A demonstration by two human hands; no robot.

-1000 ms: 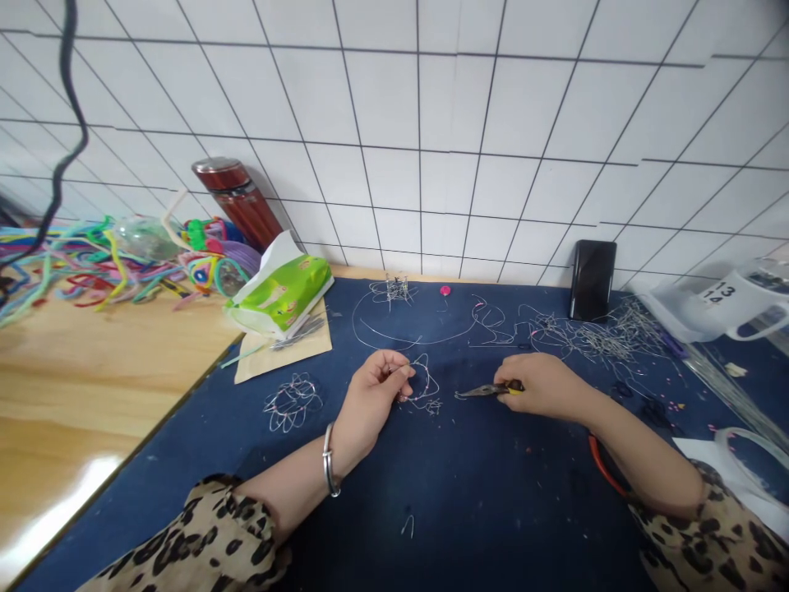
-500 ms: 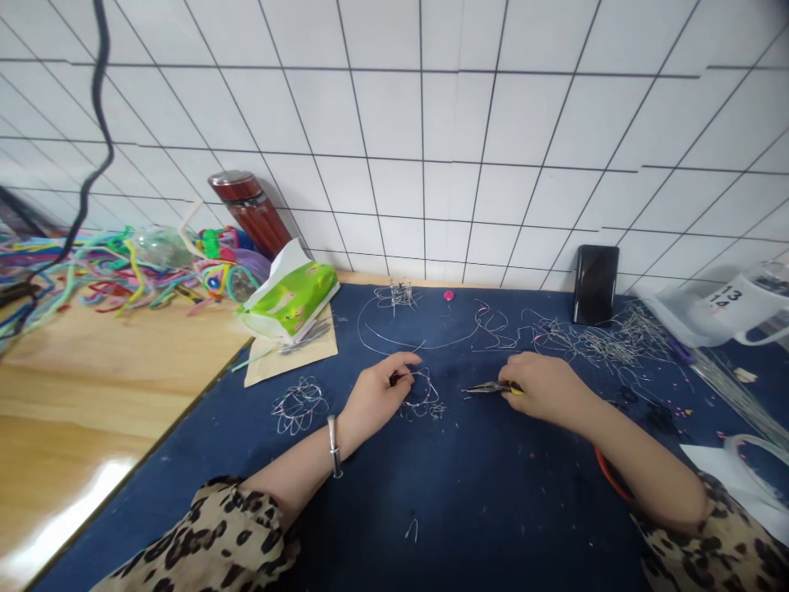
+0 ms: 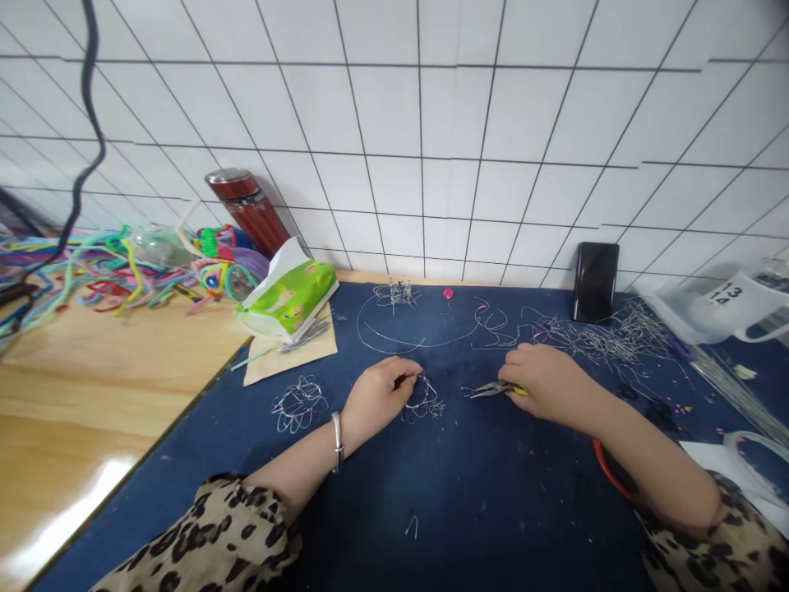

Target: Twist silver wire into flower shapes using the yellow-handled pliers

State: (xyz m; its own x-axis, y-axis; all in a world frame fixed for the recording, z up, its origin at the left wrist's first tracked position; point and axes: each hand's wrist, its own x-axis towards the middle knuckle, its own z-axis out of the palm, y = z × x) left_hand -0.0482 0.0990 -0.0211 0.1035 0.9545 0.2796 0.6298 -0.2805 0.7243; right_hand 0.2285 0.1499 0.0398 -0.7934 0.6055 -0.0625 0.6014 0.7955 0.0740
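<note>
My left hand (image 3: 383, 393) pinches the upper left edge of a beaded wire ring (image 3: 423, 403), a looped silver wire piece with small pink beads resting on the blue mat (image 3: 481, 501). In my right hand (image 3: 546, 380) are needle-nose pliers (image 3: 493, 389) with yellow on the handle; the jaws point left toward the ring, apart from it. Tiny wire bits lie by the jaw tips. A second beaded wire piece (image 3: 300, 404) of similar loops lies left of my left wrist.
Behind the hands lie a long curved wire (image 3: 394, 349), a small wire frame (image 3: 400, 293) and a pink round object (image 3: 448, 293). Tangled wires (image 3: 607, 337) and a black phone (image 3: 595, 282) are at right, near a white mug (image 3: 736, 300). A tissue pack (image 3: 289, 298) and red-brown flask (image 3: 250, 212) stand left.
My left fingers have closed into a pinch on the wire ring. The pliers have shifted slightly right in my right hand, which stays about where it was.
</note>
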